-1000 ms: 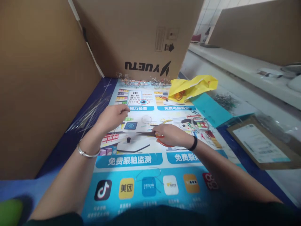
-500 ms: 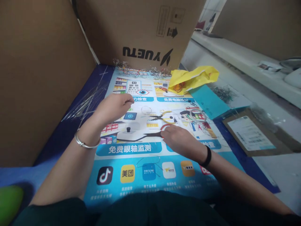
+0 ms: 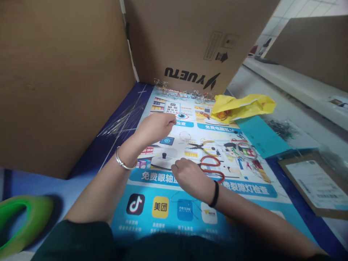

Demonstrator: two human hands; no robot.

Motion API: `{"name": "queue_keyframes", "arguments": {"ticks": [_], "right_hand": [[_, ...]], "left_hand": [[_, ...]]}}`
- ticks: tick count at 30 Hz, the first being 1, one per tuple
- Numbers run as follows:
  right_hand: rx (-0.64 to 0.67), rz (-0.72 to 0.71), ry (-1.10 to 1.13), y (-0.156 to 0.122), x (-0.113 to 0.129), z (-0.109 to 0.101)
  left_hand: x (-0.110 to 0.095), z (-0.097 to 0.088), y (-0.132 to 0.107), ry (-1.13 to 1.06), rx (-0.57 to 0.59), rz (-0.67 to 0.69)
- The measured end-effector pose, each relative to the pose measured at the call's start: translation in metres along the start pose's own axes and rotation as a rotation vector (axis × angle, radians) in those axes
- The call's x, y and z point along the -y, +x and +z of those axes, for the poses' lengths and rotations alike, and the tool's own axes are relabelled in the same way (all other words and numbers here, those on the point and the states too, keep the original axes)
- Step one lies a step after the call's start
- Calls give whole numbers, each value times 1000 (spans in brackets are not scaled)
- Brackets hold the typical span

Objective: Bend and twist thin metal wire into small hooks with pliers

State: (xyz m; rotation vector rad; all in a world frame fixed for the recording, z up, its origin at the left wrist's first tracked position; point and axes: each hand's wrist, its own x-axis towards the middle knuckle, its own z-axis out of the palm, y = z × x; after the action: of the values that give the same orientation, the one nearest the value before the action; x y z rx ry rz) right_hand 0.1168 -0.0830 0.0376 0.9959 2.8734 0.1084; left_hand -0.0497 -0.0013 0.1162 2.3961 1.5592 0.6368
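My left hand (image 3: 157,127) hovers over the upper part of a printed poster (image 3: 168,210), its fingertips pinched together; what they hold is too thin to make out. My right hand (image 3: 191,177) rests lower on the poster with fingers curled down, lying across red-handled scissors (image 3: 214,165). The handles show to the hand's right and a dark blade tip to its left. Yellow-handled pliers (image 3: 202,145) and a small wire ring (image 3: 185,136) lie just beyond the scissors, between the two hands.
Cardboard boxes (image 3: 190,40) wall the left and back. A bundle of thin wires (image 3: 122,121) lies at the left, a yellow bag (image 3: 244,105) at the back right, a clear ring (image 3: 246,150) and a brown board (image 3: 318,183) at the right. A green loop (image 3: 19,221) sits at bottom left.
The right hand has brought the scissors down and toward me; the red handles, earlier inside the hand, now lie free beside it. The view has swung left. The left hand keeps its pinch.
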Motion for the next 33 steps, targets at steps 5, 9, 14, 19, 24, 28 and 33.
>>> {"name": "queue_keyframes", "arguments": {"ticks": [5,9,14,19,24,28,33], "right_hand": [[74,7,-88,20,18,2],[94,47,-77,23,19,1],[-3,118,140,20,5,-4],[-140,313,677,17,-17,1],[-316,550,1369,13,-46,15],[-524,580,1694,9,-70,22],[-837,638,1843,1,-91,11]], "left_hand": [[1,0,-1,56,-3,22],[0,1,-1,72,-11,21],[2,6,0,56,-14,22],[5,15,4,-75,-24,-4],[2,38,11,-399,15,5],[-2,58,13,-611,64,-62],[-10,69,10,-661,125,-108]]}}
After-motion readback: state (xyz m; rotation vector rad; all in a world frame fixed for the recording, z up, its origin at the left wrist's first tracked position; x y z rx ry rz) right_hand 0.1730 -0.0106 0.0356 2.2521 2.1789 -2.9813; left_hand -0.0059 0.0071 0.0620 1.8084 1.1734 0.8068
